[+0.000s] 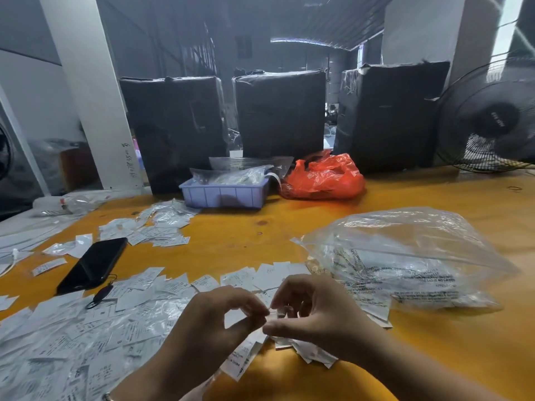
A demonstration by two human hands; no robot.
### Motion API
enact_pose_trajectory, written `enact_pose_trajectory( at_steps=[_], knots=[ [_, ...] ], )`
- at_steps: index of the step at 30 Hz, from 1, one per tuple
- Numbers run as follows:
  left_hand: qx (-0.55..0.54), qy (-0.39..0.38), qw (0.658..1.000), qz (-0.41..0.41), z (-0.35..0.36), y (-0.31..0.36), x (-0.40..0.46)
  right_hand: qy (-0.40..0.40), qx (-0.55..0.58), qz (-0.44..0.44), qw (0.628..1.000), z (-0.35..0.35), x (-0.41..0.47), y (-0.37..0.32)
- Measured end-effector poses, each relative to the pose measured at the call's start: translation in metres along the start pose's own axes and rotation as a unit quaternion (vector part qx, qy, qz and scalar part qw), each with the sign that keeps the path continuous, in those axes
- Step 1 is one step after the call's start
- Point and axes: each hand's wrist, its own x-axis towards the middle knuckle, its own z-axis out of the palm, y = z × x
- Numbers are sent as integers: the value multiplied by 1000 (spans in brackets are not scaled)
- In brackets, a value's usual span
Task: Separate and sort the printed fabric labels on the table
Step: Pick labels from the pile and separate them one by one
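Your two hands meet low in the centre of the frame, fingertips almost touching. Your left hand (220, 316) pinches thumb to forefinger on the edge of a small white label (270, 313), and your right hand (312, 311) curls its fingers round the same label from the other side. Just below them a small bunch of labels (304, 350) lies on the yellow table (231, 235). The loose pile of printed labels (86, 328) spreads over the lower left of the frame, with a smaller scatter (156, 224) further up at centre left. A black phone (94, 264) lies on the left among them. At right, a clear plastic bag (405, 256) with printed labels inside rests on the table. Toward the upper centre a lilac tray (225, 193) sits beside an orange bag (324, 176). A black fan (492, 117) stands at the far right.
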Motion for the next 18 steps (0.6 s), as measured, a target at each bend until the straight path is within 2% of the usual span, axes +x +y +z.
enact_pose_trajectory(
  at_steps=[4,8,14,17,18],
  knots=[
    [-5,9,1000,-13,2,-2,0,34,-33,-2,999,3,2,7],
    [-37,37,998,-33,-1,-7,1,48,28,0,998,-1,3,9],
    [-56,-34,996,-59,0,-9,-1,63,87,-18,994,0,2,9],
    [-56,-26,997,-52,0,-11,0,62,64,-21,996,1,2,10],
    [-52,-20,997,-50,-1,-12,0,70,23,-21,997,1,2,11]
  ],
)
